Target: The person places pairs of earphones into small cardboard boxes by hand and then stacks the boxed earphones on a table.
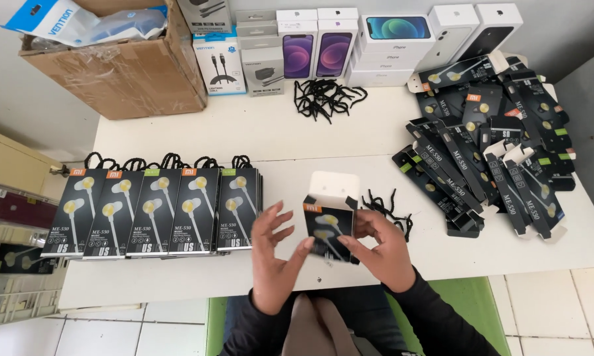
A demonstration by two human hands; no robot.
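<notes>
Hands met low in the middle of the view, both on one small black earphone box (328, 231) held just above the near edge of the white table (277, 135). The left hand (275, 254) had its fingers spread and only half curled, thumb and fingertips pressing the box's left side; the right hand (384, 254) cupped the right side with its thumb on the front. The box's white top flap (334, 186) stood open, so it was not yet closed. Just beyond the right hand lay a few loose black cords (389, 206). To the left, a neat row of closed boxes (158, 211) lay in overlapping stacks, each with a black cord loop showing at its far end; these looked finished. To the right, a jumbled pile of boxes (491, 148) with flaps hanging open looked untouched, and it seemed about as large as the finished row, so I judged the work roughly half done. Farther back, near the middle, sat a bigger bunch of black cords (324, 97). Along the far edge stood a line of phone boxes (369, 43) and charger packs (241, 56), with a taped cardboard carton (122, 69) at the far left.
</notes>
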